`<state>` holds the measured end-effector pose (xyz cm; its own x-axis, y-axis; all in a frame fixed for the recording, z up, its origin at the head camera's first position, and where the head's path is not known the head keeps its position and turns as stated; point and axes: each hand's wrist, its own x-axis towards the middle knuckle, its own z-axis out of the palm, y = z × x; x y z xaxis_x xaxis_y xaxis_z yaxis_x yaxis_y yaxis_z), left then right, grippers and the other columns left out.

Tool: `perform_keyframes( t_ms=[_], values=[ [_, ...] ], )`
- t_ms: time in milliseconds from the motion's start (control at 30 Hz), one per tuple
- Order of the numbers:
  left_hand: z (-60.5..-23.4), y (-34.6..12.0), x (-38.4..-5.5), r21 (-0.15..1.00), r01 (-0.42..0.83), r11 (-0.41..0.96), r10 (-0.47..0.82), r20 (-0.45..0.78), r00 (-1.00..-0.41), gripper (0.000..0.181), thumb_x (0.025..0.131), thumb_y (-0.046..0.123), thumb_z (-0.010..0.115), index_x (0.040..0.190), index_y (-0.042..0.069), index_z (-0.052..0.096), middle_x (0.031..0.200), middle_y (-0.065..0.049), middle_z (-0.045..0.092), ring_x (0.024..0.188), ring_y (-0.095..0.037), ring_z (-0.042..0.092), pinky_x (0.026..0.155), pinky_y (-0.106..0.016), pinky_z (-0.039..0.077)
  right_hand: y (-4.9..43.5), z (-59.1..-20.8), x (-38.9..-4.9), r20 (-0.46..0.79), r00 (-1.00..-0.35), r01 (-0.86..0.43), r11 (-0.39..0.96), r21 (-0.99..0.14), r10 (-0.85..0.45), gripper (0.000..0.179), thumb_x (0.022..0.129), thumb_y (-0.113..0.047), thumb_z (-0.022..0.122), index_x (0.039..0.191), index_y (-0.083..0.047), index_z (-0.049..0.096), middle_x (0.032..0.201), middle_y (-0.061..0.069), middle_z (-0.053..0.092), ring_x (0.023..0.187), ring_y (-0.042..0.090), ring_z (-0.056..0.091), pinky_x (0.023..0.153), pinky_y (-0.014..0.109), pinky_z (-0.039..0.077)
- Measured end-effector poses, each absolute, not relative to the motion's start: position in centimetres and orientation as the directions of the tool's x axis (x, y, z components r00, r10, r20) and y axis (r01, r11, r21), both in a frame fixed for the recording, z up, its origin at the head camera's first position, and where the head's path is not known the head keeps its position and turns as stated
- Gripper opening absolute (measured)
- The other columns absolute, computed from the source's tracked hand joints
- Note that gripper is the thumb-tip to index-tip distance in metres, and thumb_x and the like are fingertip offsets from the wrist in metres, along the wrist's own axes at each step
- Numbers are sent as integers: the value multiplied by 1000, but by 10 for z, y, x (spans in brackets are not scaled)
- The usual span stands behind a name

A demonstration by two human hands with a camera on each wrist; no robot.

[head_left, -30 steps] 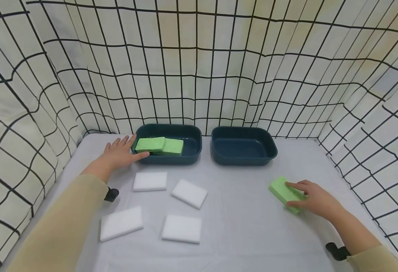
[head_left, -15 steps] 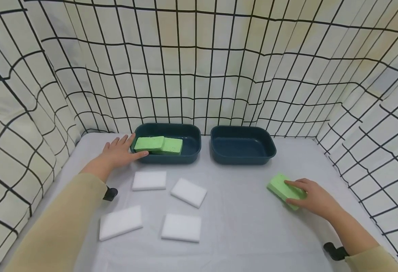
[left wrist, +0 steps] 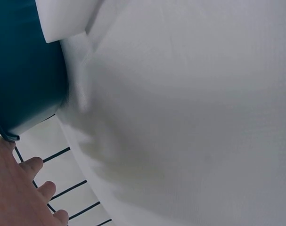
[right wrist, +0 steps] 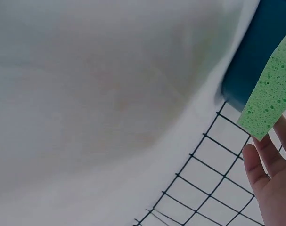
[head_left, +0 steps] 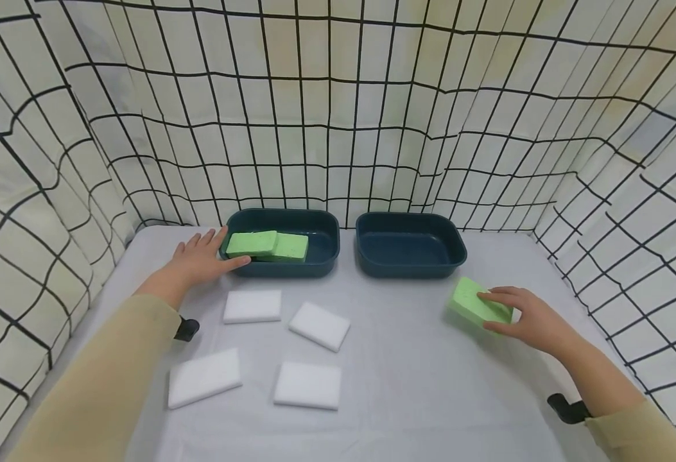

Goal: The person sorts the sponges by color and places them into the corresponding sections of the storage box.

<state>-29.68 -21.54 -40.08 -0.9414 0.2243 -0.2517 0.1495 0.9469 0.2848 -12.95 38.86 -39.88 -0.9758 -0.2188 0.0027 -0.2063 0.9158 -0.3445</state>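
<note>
white cloth [head_left: 395, 410] is covering the surface before us. at the near side, our tan sleeves [head_left: 97, 378] are reaching in from left and right, and a small black fitting [head_left: 187, 329] is showing at each wrist. between the sleeves we are seeing four white blocks lying flat and apart from one another: a nearer pair [head_left: 307, 386], the left one turned slightly, and a farther pair [head_left: 253, 307], the right one lying askew. well to the right of these, our right hand [head_left: 535, 321] is gripping a green sponge [head_left: 472, 301] between thumb and fingers; we are holding it clear of the cloth, nearer to us than the right tray. farther off, our left hand [head_left: 196, 262] is resting at the left end of the left tray [head_left: 323, 242], its fingers extending straight and gripping nothing, its thumb lying along the near rim. inside that tray two more green sponges [head_left: 252, 243] are lying, the left one overlapping the right. just beside it, across a narrow gap, the right tray [head_left: 409, 249] is standing upright. farthest away, black wire grid [head_left: 328, 126] is rising behind both trays, with pale fabric [head_left: 311, 144] hanging beyond.
</note>
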Motion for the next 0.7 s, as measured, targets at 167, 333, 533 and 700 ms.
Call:
perform_keyframes(
  t_ms=[167,333,533,700],
  values=[
    [-400,-217,-296,283,152,947,226,-250,-942,117,84,86,36,158,4,-5,158,-35,1,143,-57,-2,111,-71,-3,376,-387,-143,14,-963,-258,905,-337,-269,57,84,-28,81,137,-17,62,140,19,51,128,43,42,97,63,44],
    [-403,-218,-298,289,155,945,231,-252,-940,120,82,88,35,158,5,-5,159,-34,1,143,-56,-3,111,-71,-3,353,-375,-161,35,-947,-314,896,-315,-319,56,85,-26,80,137,-18,62,139,18,51,127,41,44,95,60,46],
    [-404,-221,-299,292,157,943,233,-248,-940,120,81,89,35,158,6,-6,159,-33,1,143,-56,-4,111,-71,-4,314,-364,-190,42,-921,-381,874,-302,-387,54,86,-30,79,136,-22,63,139,11,51,126,34,45,96,54,47],
    [-406,-221,-301,289,164,943,237,-239,-942,120,81,89,34,159,7,-5,160,-32,1,144,-56,-3,111,-71,-4,280,-356,-217,65,-886,-455,832,-317,-459,51,86,-32,78,135,-24,64,138,8,53,128,31,44,99,53,45]
  ],
)
